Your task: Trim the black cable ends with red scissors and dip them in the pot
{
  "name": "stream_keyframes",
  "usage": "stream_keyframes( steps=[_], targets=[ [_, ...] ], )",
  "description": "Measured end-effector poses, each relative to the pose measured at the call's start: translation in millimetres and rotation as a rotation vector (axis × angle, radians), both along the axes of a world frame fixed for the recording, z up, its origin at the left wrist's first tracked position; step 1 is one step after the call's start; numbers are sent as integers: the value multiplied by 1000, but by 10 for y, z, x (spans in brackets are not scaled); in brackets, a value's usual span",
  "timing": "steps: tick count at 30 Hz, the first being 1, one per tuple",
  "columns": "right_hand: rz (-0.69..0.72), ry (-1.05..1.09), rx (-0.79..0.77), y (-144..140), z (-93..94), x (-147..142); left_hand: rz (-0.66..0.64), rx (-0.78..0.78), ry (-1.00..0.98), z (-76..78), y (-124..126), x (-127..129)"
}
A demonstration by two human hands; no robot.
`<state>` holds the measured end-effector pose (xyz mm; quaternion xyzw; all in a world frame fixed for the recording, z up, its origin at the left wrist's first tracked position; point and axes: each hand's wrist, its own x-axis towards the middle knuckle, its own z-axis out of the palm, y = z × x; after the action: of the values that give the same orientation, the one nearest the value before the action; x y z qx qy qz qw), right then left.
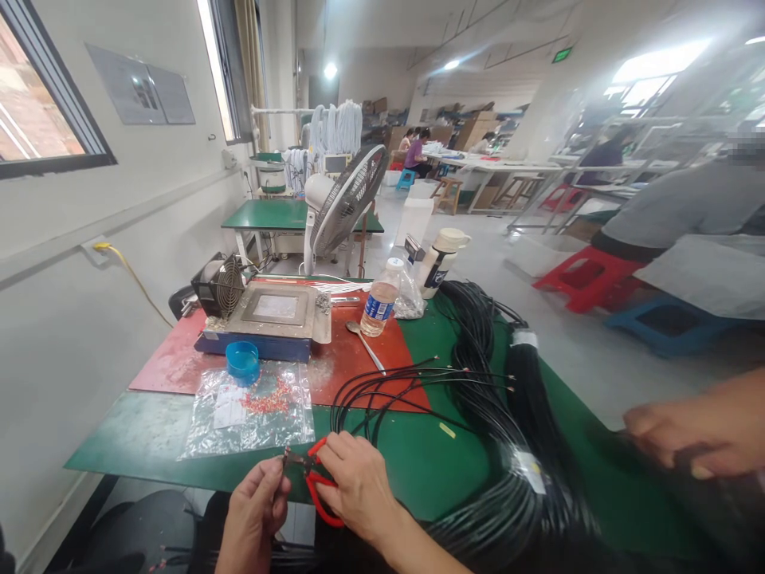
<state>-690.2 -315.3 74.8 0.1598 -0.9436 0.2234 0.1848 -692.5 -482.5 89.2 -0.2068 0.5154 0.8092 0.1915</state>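
While our right hand [358,486] closes around the red-handled pliers [316,482] at the green table's [418,462] near edge, our left hand [254,510] pinches something tiny at their tip, beside looped black cables [382,395] and a plastic bag [248,410].

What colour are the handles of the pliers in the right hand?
Red; the head view shows the pliers gripped by the right hand.

I count 1 pliers [316,482] | 2 hands of mine: left hand [254,510], right hand [358,486] | 1 co-worker hand [687,434] | 1 plastic bag [248,414] | 1 blue cap [242,360] | 1 water bottle [379,299] | 1 flask [439,261] | 1 spoon [364,343] | 2 fans: desk fan [347,199], small fan [224,285] | 1 hot plate [268,319] | 2 stools: red stool [582,275], blue stool [669,323] | cables [478,375]: too many to count
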Motion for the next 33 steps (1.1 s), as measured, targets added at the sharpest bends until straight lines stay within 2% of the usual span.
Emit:
stream_keyframes(
  steps=[7, 11, 15, 21, 24, 29, 33],
  targets=[
    [4, 81, 15, -20, -74, 5, 37, 15, -21, 20, 24, -8],
    [33, 48, -60, -43, -99, 32, -1, 55, 2, 5, 39, -21],
    [5, -191, -297, -41, -53, 25, 7, 70, -18, 18, 38, -21],
    [12, -671, -909, -51, 60, -119, -67, 80, -13, 41, 57, 2],
    [38, -838, -1130, -130, 110, -177, -138, 62, 7, 32, 76, 7],
    [79, -961, -1271, -173, 191, -207, -175, 29, 20, 25, 73, 16],
    [123, -946, -1211, -164, 198, -177, -165, 41, 11, 18, 49, 19]
  ],
)
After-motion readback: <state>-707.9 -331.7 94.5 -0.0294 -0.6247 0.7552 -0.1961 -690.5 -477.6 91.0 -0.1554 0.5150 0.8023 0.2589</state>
